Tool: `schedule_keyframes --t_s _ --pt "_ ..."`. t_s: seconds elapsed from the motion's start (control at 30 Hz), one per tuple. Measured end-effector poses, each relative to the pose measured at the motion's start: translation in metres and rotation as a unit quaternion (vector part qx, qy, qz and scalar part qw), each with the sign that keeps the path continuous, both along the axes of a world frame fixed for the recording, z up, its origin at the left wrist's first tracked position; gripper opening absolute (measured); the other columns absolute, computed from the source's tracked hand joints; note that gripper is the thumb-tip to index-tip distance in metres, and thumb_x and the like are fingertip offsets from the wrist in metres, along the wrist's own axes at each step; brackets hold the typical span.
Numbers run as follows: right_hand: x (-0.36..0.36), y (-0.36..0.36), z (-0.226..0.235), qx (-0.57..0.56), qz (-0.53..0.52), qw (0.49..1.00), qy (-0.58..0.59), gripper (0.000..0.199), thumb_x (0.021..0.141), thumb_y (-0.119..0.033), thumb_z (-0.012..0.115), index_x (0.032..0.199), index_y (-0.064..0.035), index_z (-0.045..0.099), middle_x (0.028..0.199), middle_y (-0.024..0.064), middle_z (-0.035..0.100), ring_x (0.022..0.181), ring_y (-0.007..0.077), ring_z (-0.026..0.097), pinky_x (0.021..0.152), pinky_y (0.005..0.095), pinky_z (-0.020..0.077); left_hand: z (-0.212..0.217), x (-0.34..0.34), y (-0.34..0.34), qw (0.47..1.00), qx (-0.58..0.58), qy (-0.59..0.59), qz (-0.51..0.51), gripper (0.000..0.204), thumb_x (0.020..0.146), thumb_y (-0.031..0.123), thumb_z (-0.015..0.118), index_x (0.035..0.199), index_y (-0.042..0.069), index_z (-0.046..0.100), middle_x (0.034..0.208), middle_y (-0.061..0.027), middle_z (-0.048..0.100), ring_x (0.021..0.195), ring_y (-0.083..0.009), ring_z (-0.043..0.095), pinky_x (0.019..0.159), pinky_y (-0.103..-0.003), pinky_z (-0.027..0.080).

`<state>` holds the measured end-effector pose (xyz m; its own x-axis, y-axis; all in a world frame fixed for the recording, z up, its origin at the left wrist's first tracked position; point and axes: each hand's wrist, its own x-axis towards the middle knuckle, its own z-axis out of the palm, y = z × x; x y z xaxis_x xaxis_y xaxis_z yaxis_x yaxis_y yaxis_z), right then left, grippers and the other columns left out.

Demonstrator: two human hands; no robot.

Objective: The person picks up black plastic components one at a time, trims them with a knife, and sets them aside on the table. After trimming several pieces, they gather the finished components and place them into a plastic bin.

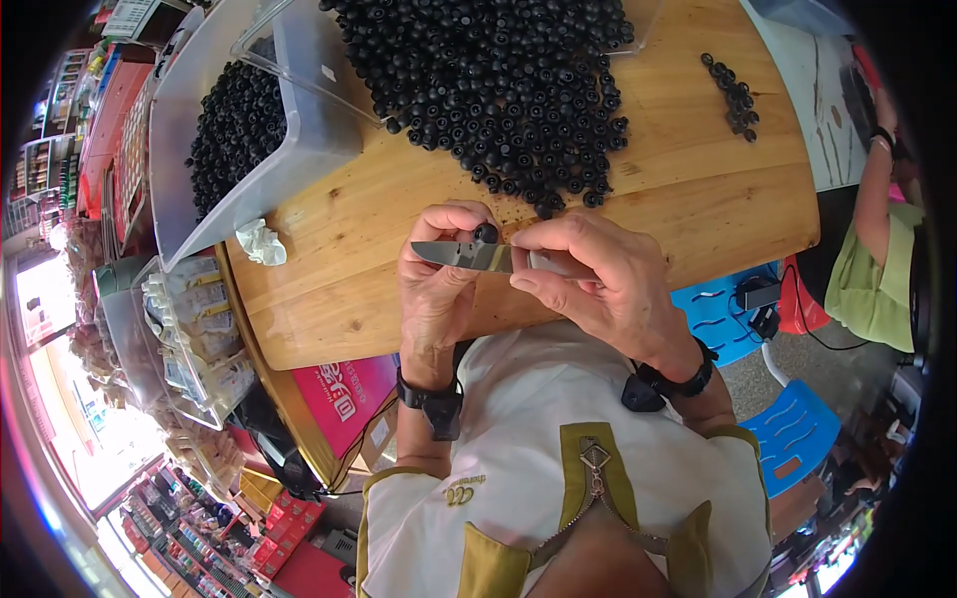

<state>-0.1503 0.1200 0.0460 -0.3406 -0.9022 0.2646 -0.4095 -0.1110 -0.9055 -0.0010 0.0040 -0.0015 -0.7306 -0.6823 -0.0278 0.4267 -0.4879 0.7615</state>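
Near the front of the wooden table, my left hand (431, 304) pinches a small round black part (485, 233) between thumb and fingers. My right hand (613, 284) is closed on the handle of a small knife, most of which the fingers hide. The knife's bright blade (454, 255) points left, across my left fingers and close against the black part. Whether the edge touches the part, I cannot tell. Just beyond my hands spreads a large pile of similar black parts (498, 100), each round and some with a ring-shaped opening.
A clear plastic bin (324, 125) of black parts stands at the left, with a crumpled white tissue (261, 242) by it. Several black parts (738, 100) lie apart at the right of the table (688, 199). Blue stools (797, 429) and another person (877, 249) are farther right.
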Motion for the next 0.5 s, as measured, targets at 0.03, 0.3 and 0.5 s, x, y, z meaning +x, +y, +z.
schedule_keyframes --t_s 0.03,0.3,0.5 --pt "0.0 0.0 0.001 0.003 -0.001 1.0 -0.005 0.026 0.082 -0.01 0.077 0.104 -0.0045 0.065 0.083 0.0025 0.066 0.062 0.0107 0.055 0.053 0.0248 0.0429 0.0 0.0 0.0 1.0 0.008 0.0 -0.007 0.038 0.081 0.011 0.08 0.11 0.0 0.058 0.108 -0.0093 0.059 0.099 -0.0164 0.058 0.089 -0.029 0.049" --pt "-0.002 0.002 -0.003 0.009 -0.003 0.999 -0.031 0.023 0.084 -0.008 0.075 0.105 -0.0043 0.065 0.083 0.0037 0.065 0.062 0.0106 0.055 0.054 0.0245 0.0433 0.0 -0.004 0.005 0.999 0.042 0.033 0.006 0.034 0.084 0.016 0.078 0.107 0.002 0.058 0.098 -0.0082 0.057 0.084 -0.0147 0.056 0.077 -0.026 0.048" --pt "-0.031 0.012 -0.015 0.082 -0.159 0.981 -0.078 0.017 0.092 -0.008 0.067 0.107 -0.0009 0.065 0.09 0.0006 0.067 0.079 0.0053 0.056 0.071 0.0203 0.0456 0.02 0.002 0.004 0.995 0.052 0.077 -0.022 0.03 0.087 0.017 0.075 0.108 0.005 0.056 0.085 -0.0022 0.047 0.069 -0.0084 0.042 0.061 -0.02 0.036"
